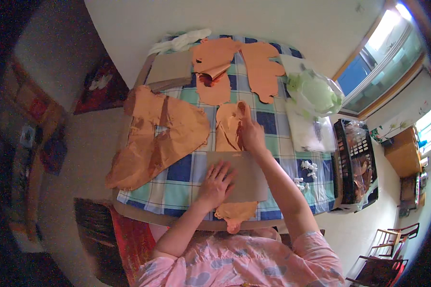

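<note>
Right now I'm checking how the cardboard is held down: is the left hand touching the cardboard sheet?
Touching. The head view shows the left hand lying palm down, fingers spread, flat on the cardboard sheet, with no gap between them.

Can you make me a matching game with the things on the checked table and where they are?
Things:
1. flat brown cardboard sheet
2. big crumpled orange foil sheet
3. pale green plastic bag
4. black plastic crate

Places:
A. off the table's right edge
B. under the left hand
C. far right corner of the table
D. left side of the table

Pairs: 1-B, 2-D, 3-C, 4-A
</note>
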